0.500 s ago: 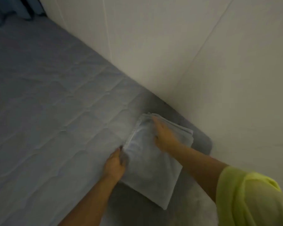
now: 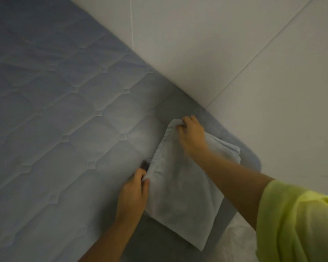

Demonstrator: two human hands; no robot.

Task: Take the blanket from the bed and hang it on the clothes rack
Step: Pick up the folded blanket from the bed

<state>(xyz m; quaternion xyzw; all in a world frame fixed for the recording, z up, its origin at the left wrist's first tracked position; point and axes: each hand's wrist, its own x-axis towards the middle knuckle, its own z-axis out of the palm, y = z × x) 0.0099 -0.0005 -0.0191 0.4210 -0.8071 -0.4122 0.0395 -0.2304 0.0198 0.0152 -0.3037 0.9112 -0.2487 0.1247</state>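
Note:
A folded pale grey-blue blanket (image 2: 180, 197) lies at the near right corner of the bed (image 2: 64, 120), whose mattress is quilted blue. My right hand (image 2: 192, 135) is closed on the blanket's far top corner, bunching the cloth. My left hand (image 2: 133, 193) pinches the blanket's left edge near its lower part. The blanket's lower right corner hangs over the mattress edge. The clothes rack is out of view.
A white panelled wall (image 2: 235, 53) runs along the bed's far side and meets it at the corner by the blanket. A strip of pale floor (image 2: 235, 241) shows below the mattress corner. My right arm wears a yellow-green sleeve (image 2: 295, 224).
My right hand has slid from the blanket's top face to its far corner and closed on it. The left hand keeps its hold on the left edge. The view has moved closer.

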